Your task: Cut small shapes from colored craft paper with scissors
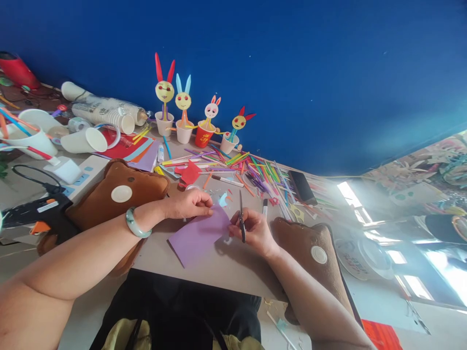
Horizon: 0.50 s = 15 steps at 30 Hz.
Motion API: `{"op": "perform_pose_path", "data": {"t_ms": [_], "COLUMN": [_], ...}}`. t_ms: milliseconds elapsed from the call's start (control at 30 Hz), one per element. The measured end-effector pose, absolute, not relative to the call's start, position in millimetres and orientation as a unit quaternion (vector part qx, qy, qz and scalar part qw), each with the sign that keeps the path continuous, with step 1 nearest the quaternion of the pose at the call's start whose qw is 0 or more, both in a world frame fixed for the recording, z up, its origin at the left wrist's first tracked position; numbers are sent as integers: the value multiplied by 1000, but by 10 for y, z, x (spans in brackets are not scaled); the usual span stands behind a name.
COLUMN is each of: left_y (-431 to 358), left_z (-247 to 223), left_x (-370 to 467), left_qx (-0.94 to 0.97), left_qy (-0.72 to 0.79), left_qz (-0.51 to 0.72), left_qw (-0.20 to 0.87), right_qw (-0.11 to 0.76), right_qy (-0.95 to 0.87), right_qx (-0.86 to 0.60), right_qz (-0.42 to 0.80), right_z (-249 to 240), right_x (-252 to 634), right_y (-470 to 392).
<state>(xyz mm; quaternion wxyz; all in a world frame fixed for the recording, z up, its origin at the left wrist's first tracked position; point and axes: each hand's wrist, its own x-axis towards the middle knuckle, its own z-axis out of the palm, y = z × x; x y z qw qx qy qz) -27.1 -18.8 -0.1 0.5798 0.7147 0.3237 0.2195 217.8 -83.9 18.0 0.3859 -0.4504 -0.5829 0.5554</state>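
A sheet of purple paper (199, 236) is held above the table between my two hands. My left hand (191, 203), with a jade bangle on its wrist, pinches the paper's upper edge. In my right hand (255, 232) is a pair of scissors (242, 221), blades pointing up and away from me. The fingertips of that hand also touch the paper's right edge. Just beyond the paper lies a light blue paper scrap (223, 199). A red paper cutout (188, 173) rests farther back.
Several paper cups with rabbit faces (183, 101) stand along the blue wall. Coloured sticks (251, 167) are strewn before them, near a phone (302, 187). Brown cushions (317, 255) flank my arms. A glue gun (47, 216) and stacked paper cups (105, 115) are at left.
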Motion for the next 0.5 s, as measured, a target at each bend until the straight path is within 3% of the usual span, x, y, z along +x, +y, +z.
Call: {"op": "perform_pose_path", "data": {"t_ms": [500], "left_y": [-226], "left_z": [4], "left_x": [-247], "left_qx": [737], "left_qy": [321], "left_qz": [165], "left_qw": [571], "right_qw": [371], "right_qy": [-581], "right_qx": [-449], "right_qz": [568], "right_z": [156], "right_x": [2166], "right_y": [-863]}}
